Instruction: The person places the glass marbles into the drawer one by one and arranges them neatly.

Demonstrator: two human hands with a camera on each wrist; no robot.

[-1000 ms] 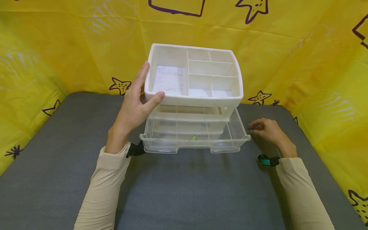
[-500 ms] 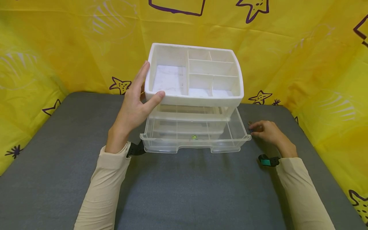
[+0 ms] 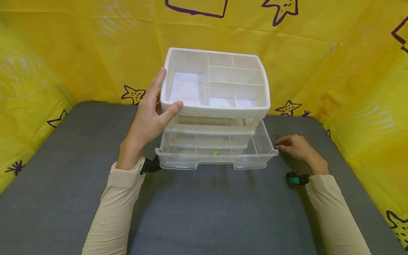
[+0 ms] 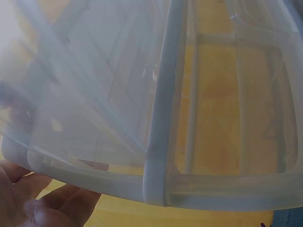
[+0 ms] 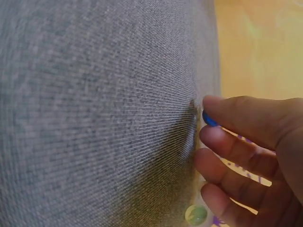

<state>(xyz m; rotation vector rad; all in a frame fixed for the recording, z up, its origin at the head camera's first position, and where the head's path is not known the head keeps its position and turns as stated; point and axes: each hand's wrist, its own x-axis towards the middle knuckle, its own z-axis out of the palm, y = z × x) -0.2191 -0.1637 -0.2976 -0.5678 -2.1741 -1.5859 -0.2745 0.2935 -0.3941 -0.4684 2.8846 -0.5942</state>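
Note:
In the head view my left hand [image 3: 145, 118] grips the left side of a white plastic drawer organizer [image 3: 220, 112], thumb on its front rim. Below the organizer's top, a clear drawer [image 3: 216, 166] is pulled out with a small green marble [image 3: 215, 152] inside. To the right of that drawer, low over the table, is my right hand [image 3: 296, 146]. Its thumb and index finger pinch a small blue marble [image 5: 209, 119], mostly covered by the fingertips in the right wrist view. Another marble, greenish [image 5: 196, 215], lies on the cloth near the little finger.
Dark grey cloth covers the table [image 3: 204, 212]. A yellow patterned curtain [image 3: 318, 63] stands behind it and along both sides. The organizer's top tray has several divided compartments [image 3: 236, 74]. The pulled-out drawer juts toward the front.
My right hand has shifted slightly toward me, uncovering a small marble on the table beyond its fingertips. The fingers have closed on the blue marble. The left hand and organizer stay put.

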